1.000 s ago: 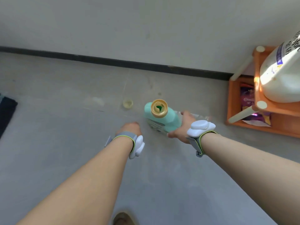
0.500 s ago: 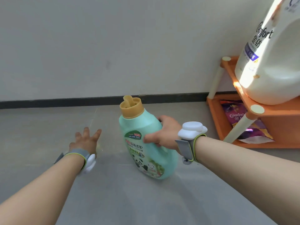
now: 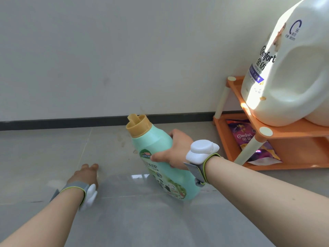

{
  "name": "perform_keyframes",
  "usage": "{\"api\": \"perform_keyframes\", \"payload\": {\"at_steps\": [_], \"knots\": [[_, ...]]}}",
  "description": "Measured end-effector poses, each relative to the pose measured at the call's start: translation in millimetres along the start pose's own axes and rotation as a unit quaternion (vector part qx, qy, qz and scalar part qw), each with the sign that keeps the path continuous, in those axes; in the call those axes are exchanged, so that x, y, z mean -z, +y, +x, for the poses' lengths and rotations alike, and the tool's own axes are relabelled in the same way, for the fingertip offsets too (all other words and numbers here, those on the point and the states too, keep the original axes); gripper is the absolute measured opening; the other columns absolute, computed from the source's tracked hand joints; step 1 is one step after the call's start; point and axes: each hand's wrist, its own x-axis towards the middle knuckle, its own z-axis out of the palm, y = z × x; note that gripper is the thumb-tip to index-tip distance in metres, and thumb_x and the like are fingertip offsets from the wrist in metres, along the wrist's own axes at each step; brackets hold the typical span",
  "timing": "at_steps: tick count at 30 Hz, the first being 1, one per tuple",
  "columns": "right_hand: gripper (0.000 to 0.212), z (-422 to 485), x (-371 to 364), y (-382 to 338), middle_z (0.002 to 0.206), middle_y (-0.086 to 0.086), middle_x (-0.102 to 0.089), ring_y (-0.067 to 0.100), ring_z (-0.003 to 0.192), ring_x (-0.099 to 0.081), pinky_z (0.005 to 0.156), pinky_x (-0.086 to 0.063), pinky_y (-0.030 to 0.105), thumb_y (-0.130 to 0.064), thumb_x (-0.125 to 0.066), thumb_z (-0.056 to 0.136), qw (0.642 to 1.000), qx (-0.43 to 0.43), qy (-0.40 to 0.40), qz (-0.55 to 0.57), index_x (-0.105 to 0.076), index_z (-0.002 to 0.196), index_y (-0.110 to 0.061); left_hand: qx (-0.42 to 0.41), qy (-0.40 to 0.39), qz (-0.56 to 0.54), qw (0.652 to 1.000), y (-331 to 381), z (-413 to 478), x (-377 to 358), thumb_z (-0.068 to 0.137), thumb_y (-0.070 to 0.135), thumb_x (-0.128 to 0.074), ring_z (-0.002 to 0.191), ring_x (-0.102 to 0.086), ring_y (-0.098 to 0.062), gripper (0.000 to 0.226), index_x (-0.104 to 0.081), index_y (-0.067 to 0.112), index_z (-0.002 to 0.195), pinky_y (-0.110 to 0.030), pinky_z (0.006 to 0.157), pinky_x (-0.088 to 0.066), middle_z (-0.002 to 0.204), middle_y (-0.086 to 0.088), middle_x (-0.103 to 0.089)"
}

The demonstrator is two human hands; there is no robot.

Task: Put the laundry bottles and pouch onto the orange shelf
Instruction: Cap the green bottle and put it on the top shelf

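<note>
My right hand (image 3: 173, 150) grips a mint-green laundry bottle (image 3: 160, 157) with a yellow spout and no cap; the bottle tilts left, off the floor. My left hand (image 3: 84, 174) reaches low over the floor at the left, fingers apart, holding nothing. A small yellowish cap lay on the floor here earlier; the hand hides that spot now. The orange shelf (image 3: 292, 132) stands at the right against the wall. A large white Comfort bottle (image 3: 288, 72) stands on its top tier. A purple Comfort pouch (image 3: 247, 138) lies on the bottom tier.
Grey tiled floor (image 3: 44, 148) stretches left and forward. A white wall (image 3: 124, 50) with a dark baseboard (image 3: 53, 124) runs behind. The shelf has cream posts (image 3: 222, 98) at its corners.
My right hand has lifted the green bottle from the floor and tilted it. My left hand has reached further forward along the floor. The view has dropped lower and closer to the shelf.
</note>
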Motion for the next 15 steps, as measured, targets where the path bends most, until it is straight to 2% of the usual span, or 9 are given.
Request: {"api": "perform_keyframes", "payload": {"at_steps": [3, 4, 6, 8, 10, 11, 13, 15], "knots": [[0.069, 6, -7, -6, 0.084, -0.006, -0.062, 0.022, 0.071, -0.069, 0.07, -0.063, 0.043, -0.059, -0.08, 0.046, 1.0, 0.016, 0.003, -0.01, -0.047, 0.096, -0.025, 0.004, 0.042, -0.003, 0.999, -3, -3, -3, 0.078, 0.021, -0.056, 0.118, -0.054, -0.037, 0.059, -0.039, 0.019, 0.134, -0.041, 0.095, -0.049, 0.127, -0.012, -0.045], [0.069, 8, -8, -7, 0.084, -0.006, -0.062, 0.022, 0.071, -0.069, 0.07, -0.063, 0.043, -0.059, -0.08, 0.046, 1.0, 0.018, 0.006, -0.014, -0.046, 0.096, -0.025, 0.001, 0.063, -0.04, 0.997, 1, -5, 1, 0.077, 0.024, -0.058, 0.114, -0.056, -0.037, 0.055, -0.042, 0.017, 0.129, -0.041, 0.093, -0.05, 0.124, -0.014, -0.05], [0.073, 11, -7, -8, 0.085, -0.004, -0.064, 0.024, 0.072, -0.071, 0.071, -0.063, 0.045, -0.064, -0.077, 0.042, 1.0, 0.015, 0.007, -0.021, -0.046, 0.096, -0.024, -0.004, 0.123, -0.18, 0.976, 15, -9, 20, 0.077, 0.03, -0.067, 0.105, -0.058, -0.036, 0.054, -0.048, 0.012, 0.124, -0.037, 0.087, -0.05, 0.121, -0.018, -0.058], [0.08, 13, -2, -5, 0.088, -0.002, -0.068, 0.025, 0.072, -0.073, 0.072, -0.063, 0.046, -0.068, -0.072, 0.036, 1.0, 0.004, 0.011, -0.02, -0.048, 0.098, -0.024, -0.014, 0.179, -0.336, 0.925, 36, -15, 58, 0.077, 0.032, -0.072, 0.105, -0.059, -0.036, 0.057, -0.05, 0.013, 0.126, -0.035, 0.087, -0.048, 0.124, -0.018, -0.06], [0.08, 13, 1, -5, 0.089, 0.0, -0.069, 0.026, 0.073, -0.074, 0.072, -0.063, 0.047, -0.066, -0.074, 0.039, 1.0, 0.001, 0.01, -0.014, -0.049, 0.101, -0.023, -0.039, 0.2, -0.481, 0.853, 50, -27, 100, 0.071, 0.033, -0.073, 0.106, -0.062, -0.034, 0.055, -0.053, 0.019, 0.121, -0.041, 0.092, -0.053, 0.123, -0.013, -0.06], [0.077, 13, 0, -6, 0.089, 0.001, -0.069, 0.026, 0.072, -0.074, 0.071, -0.064, 0.048, -0.065, -0.076, 0.043, 1.0, 0.002, 0.012, -0.011, -0.049, 0.101, -0.022, -0.061, 0.207, -0.536, 0.816, 53, -37, 120, 0.067, 0.032, -0.073, 0.102, -0.063, -0.031, 0.053, -0.053, 0.021, 0.115, -0.043, 0.09, -0.055, 0.12, -0.009, -0.06], [0.075, 12, 1, -2, 0.092, 0.002, -0.069, 0.027, 0.072, -0.074, 0.07, -0.064, 0.048, -0.062, -0.078, 0.047, 1.0, -0.001, 0.02, 0.001, -0.049, 0.102, -0.021, -0.101, 0.223, -0.601, 0.76, 65, -56, 153, 0.059, 0.03, -0.073, 0.089, -0.062, -0.023, 0.052, -0.051, 0.024, 0.106, -0.037, 0.08, -0.056, 0.107, 0.0, -0.057], [0.073, 8, 1, 0, 0.092, 0.002, -0.069, 0.027, 0.07, -0.074, 0.067, -0.064, 0.048, -0.06, -0.079, 0.048, 1.0, 0.004, 0.022, 0.012, -0.049, 0.101, -0.021, -0.143, 0.255, -0.63, 0.719, 76, -79, 178, 0.056, 0.029, -0.073, 0.081, -0.056, -0.017, 0.048, -0.05, 0.024, 0.098, -0.03, 0.07, -0.049, 0.096, 0.004, -0.054]]}}
